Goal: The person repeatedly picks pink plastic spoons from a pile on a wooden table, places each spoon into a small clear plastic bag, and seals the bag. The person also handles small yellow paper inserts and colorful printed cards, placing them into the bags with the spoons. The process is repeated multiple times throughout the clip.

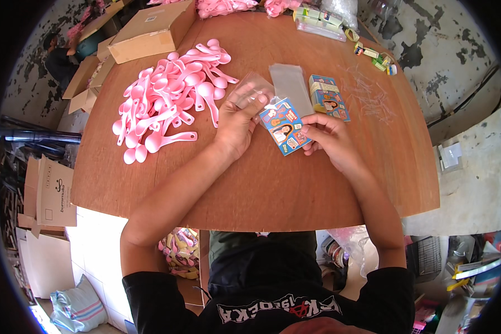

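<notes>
My left hand (236, 123) pinches a clear plastic bag (251, 86) between thumb and fingers. Between thumb and fingertips, my right hand (334, 140) grips a colourful blue printed card (284, 131) by its right side. The card's upper left corner meets the bag near my left thumb; whether it is inside the bag I cannot tell. Just beyond the card lies a stack of clear plastic bags (292, 83). To its right sits a banded bundle of similar printed cards (329, 99). A big heap of pink plastic spoons (167, 97) covers the table left of my left hand.
On the wooden table (250, 192), a cardboard box (153, 30) stands at the far left. Thin clear strips (370, 92) are scattered at the right, with tape rolls (378, 58) behind them. Pink packs (225, 6) line the back edge. Open cartons (53, 189) stand on the floor at left.
</notes>
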Demonstrator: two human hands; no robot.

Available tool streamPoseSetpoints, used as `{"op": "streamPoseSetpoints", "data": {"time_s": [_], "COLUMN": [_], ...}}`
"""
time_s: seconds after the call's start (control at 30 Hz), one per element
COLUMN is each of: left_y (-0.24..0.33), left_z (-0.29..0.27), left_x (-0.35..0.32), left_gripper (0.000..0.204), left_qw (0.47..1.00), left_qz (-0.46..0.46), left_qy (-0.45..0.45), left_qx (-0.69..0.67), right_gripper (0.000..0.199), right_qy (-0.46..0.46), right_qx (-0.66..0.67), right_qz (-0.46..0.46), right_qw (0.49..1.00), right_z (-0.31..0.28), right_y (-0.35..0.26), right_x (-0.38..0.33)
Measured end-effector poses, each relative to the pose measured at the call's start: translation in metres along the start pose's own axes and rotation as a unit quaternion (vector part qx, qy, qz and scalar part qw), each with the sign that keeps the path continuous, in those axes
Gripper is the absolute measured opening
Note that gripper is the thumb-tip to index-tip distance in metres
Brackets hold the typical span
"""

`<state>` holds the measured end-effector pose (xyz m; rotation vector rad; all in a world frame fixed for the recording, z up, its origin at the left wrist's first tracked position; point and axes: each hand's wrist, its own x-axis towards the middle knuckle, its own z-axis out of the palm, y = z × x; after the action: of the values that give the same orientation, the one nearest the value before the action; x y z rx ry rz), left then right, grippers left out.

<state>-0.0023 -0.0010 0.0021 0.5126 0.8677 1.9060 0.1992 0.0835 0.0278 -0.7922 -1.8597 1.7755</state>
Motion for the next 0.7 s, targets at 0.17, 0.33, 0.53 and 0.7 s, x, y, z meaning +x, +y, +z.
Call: {"op": "streamPoseSetpoints", "data": {"time_s": [0.17,0.33,0.53,0.7], "left_y": [0.0016,0.0012,-0.0008,-0.0041], "left_z": [-0.0022,-0.0021,-0.0004,0.0009], "left_x": [0.0021,0.0012,-0.0017,-0.0049], "left_gripper": [0.047,0.045,0.047,0.050], "left_qw": [1.000,1.000,1.000,0.999], "left_qz": [0.007,0.004,-0.004,-0.014], "left_qy": [0.026,0.026,0.002,-0.038], "left_qx": [-0.007,-0.014,0.004,-0.010], "right_gripper": [0.021,0.019,0.020,0.021], "right_qy": [0.006,0.014,0.013,-0.004], "right_qx": [0.017,0.031,0.019,-0.003], "right_qz": [-0.006,-0.025,-0.020,-0.001], "right_qw": [1.000,0.999,1.000,1.000], "right_z": [-0.0024,-0.0027,0.0004,0.0061], "right_y": [0.0009,0.0001,-0.0001,0.0002], "right_x": [0.0002,0.0003,0.0001,-0.0011]}}
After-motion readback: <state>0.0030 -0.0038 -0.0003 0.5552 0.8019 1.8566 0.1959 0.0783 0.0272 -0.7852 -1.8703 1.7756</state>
